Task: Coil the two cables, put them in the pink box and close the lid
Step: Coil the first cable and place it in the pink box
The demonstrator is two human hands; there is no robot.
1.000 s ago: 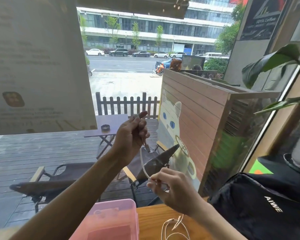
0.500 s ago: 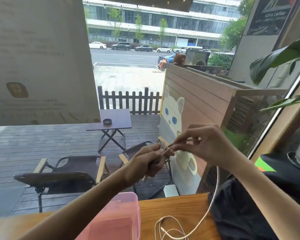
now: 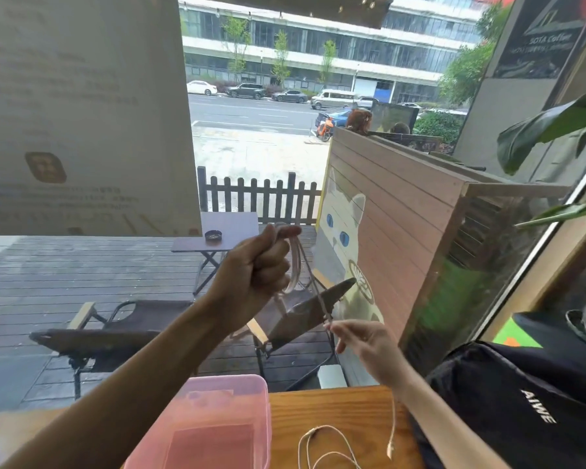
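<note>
Head view showed the left hand [image 3: 254, 272] raised, its grip curled around thin white loops of one cable [image 3: 296, 265]. A strand ran down to the right hand [image 3: 362, 343], pinched between fingertips. Another white cable [image 3: 322, 445] lay loose on the wooden bench [image 3: 332, 411] beside the translucent pink box [image 3: 217, 424], lid down.

The pink box [image 3: 217, 421] and second cable [image 3: 322, 445] on the counter [image 3: 335, 411] run off the bottom edge. The left hand [image 3: 254, 275] hides part of the blurred cable loops [image 3: 295, 262]. The poster's [image 3: 78, 113] print is unreadable.
</note>
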